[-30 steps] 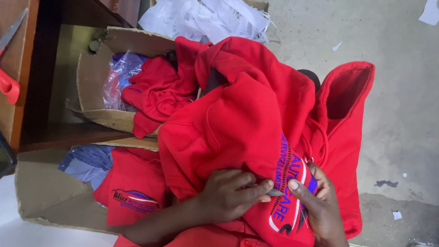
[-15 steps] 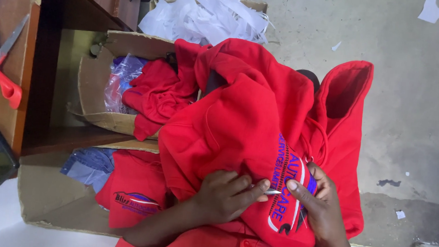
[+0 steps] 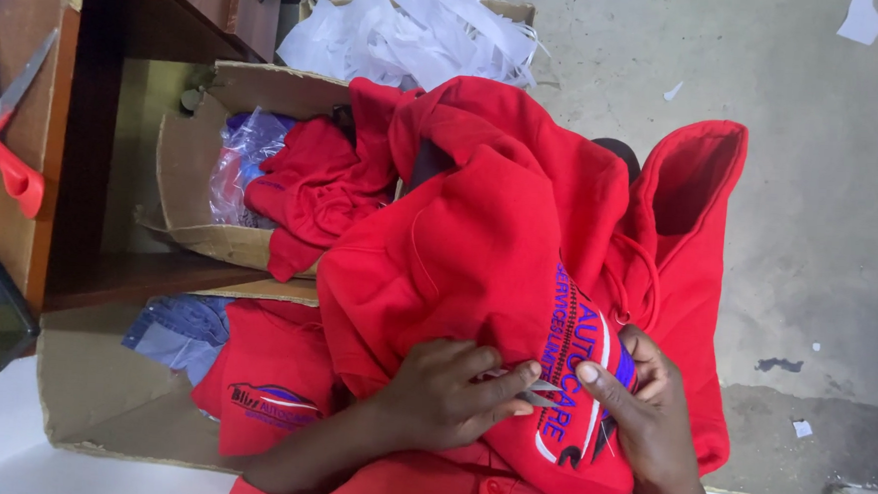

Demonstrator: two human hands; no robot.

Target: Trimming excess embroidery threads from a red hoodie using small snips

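The left hand (image 3: pixel 441 397) pinches small snips (image 3: pixel 537 390) at the red hoodie's (image 3: pixel 479 249) embroidery; the right hand (image 3: pixel 640 418) grips that fabric taut beside them.

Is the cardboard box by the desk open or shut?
Open: the cardboard box has its flaps folded out, and red garments and a plastic bag spill from it.

We see a red fleece hooded sweatshirt (image 3: pixel 479 249) bunched in our lap, its embroidered emblem facing up. Small metal thread snips (image 3: pixel 532 390) lie against the stitching.
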